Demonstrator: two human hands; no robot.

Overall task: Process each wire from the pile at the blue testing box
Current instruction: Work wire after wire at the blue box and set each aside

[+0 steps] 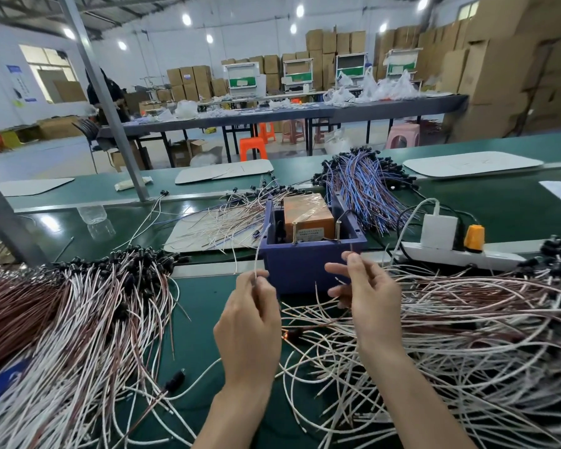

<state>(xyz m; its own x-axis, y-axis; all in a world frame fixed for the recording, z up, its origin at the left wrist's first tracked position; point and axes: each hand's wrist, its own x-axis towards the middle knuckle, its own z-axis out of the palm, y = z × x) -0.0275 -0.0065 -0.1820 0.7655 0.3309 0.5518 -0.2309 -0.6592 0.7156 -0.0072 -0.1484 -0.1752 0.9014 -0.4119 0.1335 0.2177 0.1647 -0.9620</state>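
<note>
The blue testing box (300, 265) stands in the middle of the green bench, open on top, with an orange block (306, 217) and two upright screws inside. My left hand (251, 322) pinches a thin white wire (259, 251) that rises toward the box's left rim. My right hand (366, 299) is raised just in front of the box, fingers curled around a wire end that points up near the box's right front corner. A loose pile of white and brown wires (460, 338) spreads to the right under my right forearm.
A large bundle of white and brown wires with black ends (78, 312) lies at left. Blue and brown wires (360, 186) are heaped behind the box, with thinner wires on a pad (221, 222). A white power strip (450, 254) with plugs sits at right.
</note>
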